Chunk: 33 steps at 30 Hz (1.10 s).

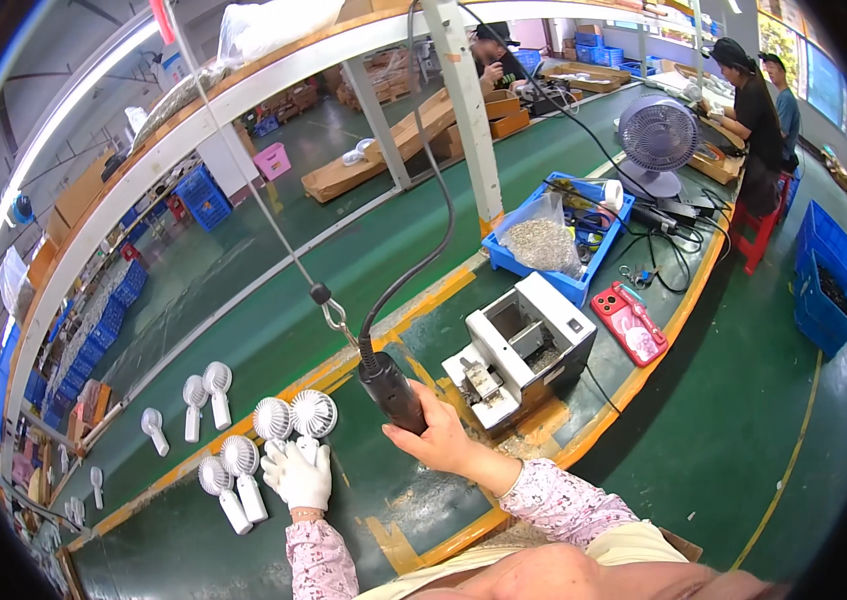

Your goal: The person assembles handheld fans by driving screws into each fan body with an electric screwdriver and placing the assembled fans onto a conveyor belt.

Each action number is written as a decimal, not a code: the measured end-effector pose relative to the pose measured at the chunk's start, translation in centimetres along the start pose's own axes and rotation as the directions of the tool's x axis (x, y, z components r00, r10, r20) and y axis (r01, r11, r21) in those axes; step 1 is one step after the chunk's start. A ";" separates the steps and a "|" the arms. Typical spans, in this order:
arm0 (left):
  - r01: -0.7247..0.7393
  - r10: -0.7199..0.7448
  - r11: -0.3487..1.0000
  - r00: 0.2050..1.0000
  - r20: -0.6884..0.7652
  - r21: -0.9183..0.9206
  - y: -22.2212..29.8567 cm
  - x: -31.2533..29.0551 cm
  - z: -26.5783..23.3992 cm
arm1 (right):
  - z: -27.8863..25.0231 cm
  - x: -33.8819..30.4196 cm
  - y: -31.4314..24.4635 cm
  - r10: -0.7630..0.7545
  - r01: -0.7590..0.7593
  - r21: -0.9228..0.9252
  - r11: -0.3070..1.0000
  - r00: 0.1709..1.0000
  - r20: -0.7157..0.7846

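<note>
My right hand, bare, is wrapped round a black electric screwdriver that hangs by a hook and cable. My left hand, in a white glove, closes over the handles of two white handheld fans on the bench. Its fingers partly hide those handles. Just left of the glove lie two more handheld fans. Farther left, several handheld fans lie on the green conveyor belt. To the right of the screwdriver stands a white screw feeder with loose screws inside.
Behind the feeder, a blue bin holds a bag of screws. Beside it are a red phone, keys, tangled cables and a grey desk fan. A white post rises at the belt's edge. Other people work at the far end.
</note>
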<state>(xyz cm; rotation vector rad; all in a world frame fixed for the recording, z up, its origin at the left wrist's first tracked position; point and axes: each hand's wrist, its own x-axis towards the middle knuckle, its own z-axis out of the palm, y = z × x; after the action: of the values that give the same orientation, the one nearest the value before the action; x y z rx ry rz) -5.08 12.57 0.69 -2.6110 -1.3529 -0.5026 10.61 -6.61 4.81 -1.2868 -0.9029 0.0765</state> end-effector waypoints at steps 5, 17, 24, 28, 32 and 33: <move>0.035 -0.036 0.999 0.999 0.033 0.015 0.4 0.2 -0.2 | -0.2 0.0 -0.5 0.003 -0.003 -0.003 1.000 1.000 -0.006; 0.004 -0.004 1.000 1.000 0.013 -0.002 0.1 0.5 0.3 | -0.2 -0.3 -1.4 0.033 -0.035 0.027 0.999 0.997 0.072; 0.015 -0.016 1.000 0.999 0.030 0.006 0.2 0.5 0.1 | -0.3 -0.7 -1.1 0.021 -0.023 0.029 0.999 0.997 0.076; 0.021 -0.021 1.000 1.000 0.016 0.013 0.0 0.6 0.6 | -0.2 0.0 -0.9 0.007 -0.008 0.012 1.000 0.998 0.058; 0.032 -0.032 0.999 0.999 0.030 -0.001 0.5 0.9 0.5 | -0.4 0.2 -0.8 0.001 -0.001 -0.005 1.000 1.000 0.027; 0.022 -0.022 1.000 1.000 0.017 -0.011 0.6 1.0 0.4 | -0.5 0.2 -0.8 -0.004 0.004 -0.008 1.000 1.000 0.013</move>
<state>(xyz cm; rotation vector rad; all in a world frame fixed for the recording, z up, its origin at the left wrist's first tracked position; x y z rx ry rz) -3.97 13.14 0.65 -2.6176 -1.3899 -0.4938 10.69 -7.19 5.63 -1.2936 -0.9180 0.0782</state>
